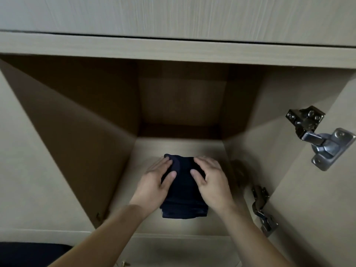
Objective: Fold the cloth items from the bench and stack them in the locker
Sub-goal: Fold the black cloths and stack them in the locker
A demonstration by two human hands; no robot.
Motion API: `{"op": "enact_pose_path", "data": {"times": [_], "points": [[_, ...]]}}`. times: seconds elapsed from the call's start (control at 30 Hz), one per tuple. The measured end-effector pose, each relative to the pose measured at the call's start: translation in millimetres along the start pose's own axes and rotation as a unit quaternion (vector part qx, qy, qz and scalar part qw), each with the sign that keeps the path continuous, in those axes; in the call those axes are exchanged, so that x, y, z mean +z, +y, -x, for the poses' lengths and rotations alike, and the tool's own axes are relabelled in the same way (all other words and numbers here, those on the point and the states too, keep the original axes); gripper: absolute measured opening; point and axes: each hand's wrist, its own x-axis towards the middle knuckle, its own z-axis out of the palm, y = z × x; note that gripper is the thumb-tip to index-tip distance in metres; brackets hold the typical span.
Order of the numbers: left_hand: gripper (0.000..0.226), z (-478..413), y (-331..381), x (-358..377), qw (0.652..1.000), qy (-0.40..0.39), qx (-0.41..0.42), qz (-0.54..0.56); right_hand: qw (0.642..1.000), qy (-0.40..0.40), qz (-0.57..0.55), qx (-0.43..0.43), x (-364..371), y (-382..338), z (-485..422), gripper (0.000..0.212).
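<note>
I've got one folded dark cloth (185,191) down on the locker (173,146) floor near its front edge, left hand (159,183) and right hand (211,180) pressing it with a loose, unclenched grip; other items aren't in view.

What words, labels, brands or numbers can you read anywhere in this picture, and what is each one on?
None: no text can be read in this view.
The folded dark cloth shows no tag or print.
The locker has plain wood-grain panels with no label or number.
The upper hinge and lower hinge are bare metal with screws; any stamp on them is too small to tell.
</note>
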Motion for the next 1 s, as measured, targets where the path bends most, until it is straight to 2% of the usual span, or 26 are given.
{"op": "enact_pose_path", "data": {"times": [0.1, 0.23, 0.5, 0.67, 0.77, 0.9, 1.0], "points": [[0.068, 1, -10, 8, 0.998, -0.053, 0.01, -0.045, 0.999, -0.03, -0.024, 0.031, 9, 7, 5, 0.047], [0.08, 4, -24, 21, 0.996, -0.071, 0.009, -0.058, 0.996, -0.014, -0.058, 0.065, 24, 14, 14, 0.058], [0.067, 12, -33, 35, 0.998, -0.054, 0.006, -0.04, 0.989, 0.018, -0.112, 0.095, 43, 20, 25, 0.061], [0.073, 12, -21, 21, 0.997, -0.069, -0.014, -0.029, 0.993, 0.003, -0.079, 0.089, 29, 12, 23, 0.053], [0.071, 19, -4, -5, 0.999, -0.03, -0.004, -0.029, 0.997, 0.044, -0.012, 0.069, 7, 0, 18, 0.044], [0.057, 40, 27, -49, 0.99, 0.041, 0.024, -0.129, 0.998, 0.042, 0.015, 0.05, -26, -36, 16, 0.05], [0.055, 64, 53, -84, 0.984, 0.074, 0.022, -0.161, 0.999, 0.026, 0.015, 0.042, -49, -71, 22, 0.055]]}}
